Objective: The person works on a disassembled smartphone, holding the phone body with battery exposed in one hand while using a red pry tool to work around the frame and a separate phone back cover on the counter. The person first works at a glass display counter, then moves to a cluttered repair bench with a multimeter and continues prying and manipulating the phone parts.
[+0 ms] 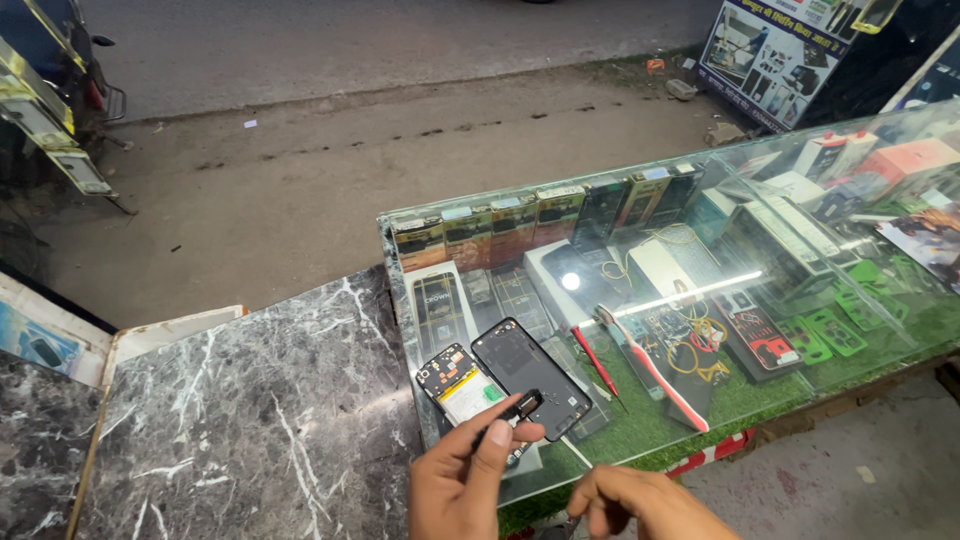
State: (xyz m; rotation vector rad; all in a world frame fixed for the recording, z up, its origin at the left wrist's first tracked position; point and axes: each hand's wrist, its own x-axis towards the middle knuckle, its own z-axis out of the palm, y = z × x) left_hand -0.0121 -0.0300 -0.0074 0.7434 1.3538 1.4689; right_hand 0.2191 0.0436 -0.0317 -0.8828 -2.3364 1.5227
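Head view, looking down: a person works over a glass-topped bench [800, 180] that doubles as a display case, set beside a dark marble slab [260, 400] with white veins. The left hand [470, 480] pinches a small black part [527, 405] between thumb and forefinger, holding it just above the lower end of an opened phone [462, 388], whose battery and circuit board show. The phone lies flat on the glass at the near left corner of the case. Its black back cover [530, 365] lies touching it on the right, tilted the same way, inner side up.

The right hand [640, 500] is low in the frame, near the front edge of the bench, fingers curled inward; whether it grips anything cannot be told, since the palm is turned away and the frame cuts it off.

On the glass to the right of the cover lie a red-handled screwdriver [597, 362] and a toothbrush [652, 370] with a red and white handle, both pointing away from the person at a slant. Under the glass, boxed phones [520, 225] stand in a row along the far side, with loose phone parts [760, 335] and green circuit pieces [830, 330] spread on green matting. Beyond the bench is a dusty pavement [300, 170] and a printed signboard [770, 55].
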